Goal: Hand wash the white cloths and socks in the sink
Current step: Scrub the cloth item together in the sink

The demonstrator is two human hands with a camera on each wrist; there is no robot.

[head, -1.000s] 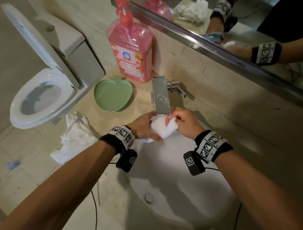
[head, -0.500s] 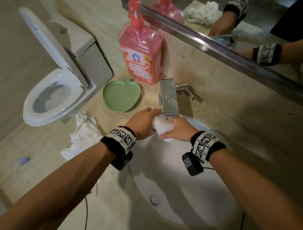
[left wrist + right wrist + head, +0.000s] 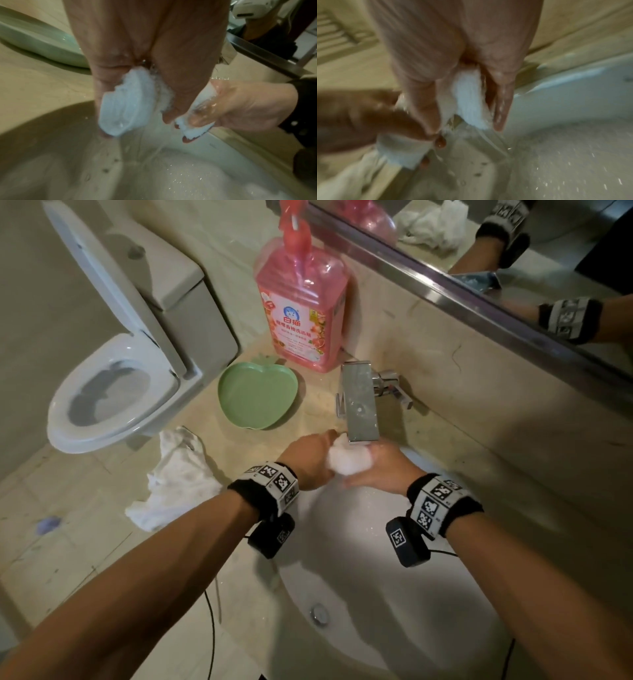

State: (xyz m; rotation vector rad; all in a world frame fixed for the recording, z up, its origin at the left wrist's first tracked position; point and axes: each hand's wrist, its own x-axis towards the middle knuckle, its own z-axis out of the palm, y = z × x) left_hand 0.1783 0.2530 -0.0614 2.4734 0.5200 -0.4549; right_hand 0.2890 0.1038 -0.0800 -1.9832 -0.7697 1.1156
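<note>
Both hands hold one wet white sock (image 3: 349, 461) bunched up just under the spout of the faucet (image 3: 359, 402), over the back of the white sink (image 3: 394, 594). My left hand (image 3: 313, 463) grips its left end, and the folded white fabric (image 3: 126, 104) shows between thumb and fingers in the left wrist view. My right hand (image 3: 383, 470) grips the other end, with fabric (image 3: 469, 100) pinched between its fingers. Water runs off the sock into the basin. A crumpled white cloth (image 3: 174, 481) lies on the counter left of the sink.
A pink detergent bottle (image 3: 303, 309) stands behind a green apple-shaped dish (image 3: 257, 395) on the beige counter. An open toilet (image 3: 113, 392) is at the left. A mirror (image 3: 479, 251) runs along the back wall. The sink drain (image 3: 318, 613) lies near the front.
Both hands have moved the sock up and back, closer under the faucet spout, squeezing it into a tighter bunch. The head view has shifted a little.
</note>
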